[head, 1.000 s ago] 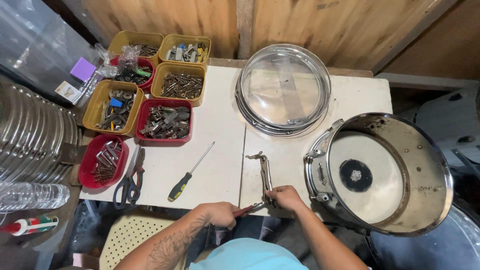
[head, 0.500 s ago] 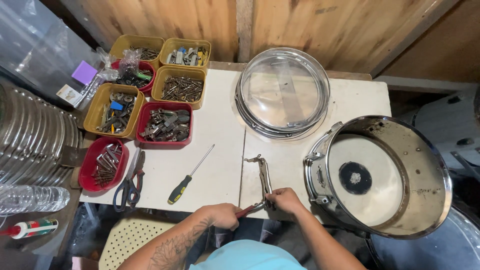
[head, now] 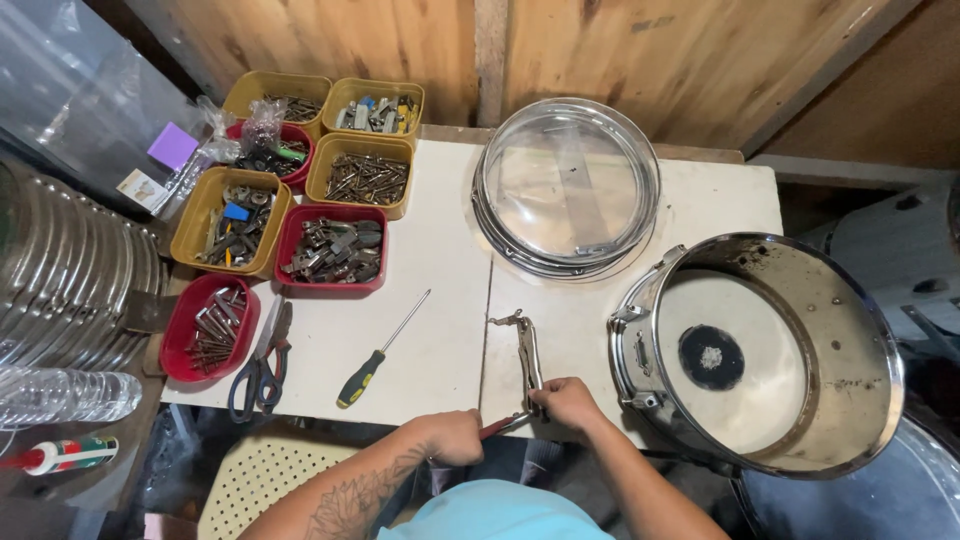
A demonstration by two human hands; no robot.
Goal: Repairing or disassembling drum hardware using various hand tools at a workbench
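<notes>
At the near edge of the white table (head: 430,250), just left of the round chrome drum shell (head: 760,350), the right hand (head: 565,403) is clenched around the handle of steel locking pliers (head: 528,355) lying flat on the tabletop. The left hand (head: 450,436) grips a slim red-handled tool (head: 500,426) whose tip meets the pliers' handle end. Left of the pliers lies a yellow-and-black screwdriver (head: 380,352).
</notes>
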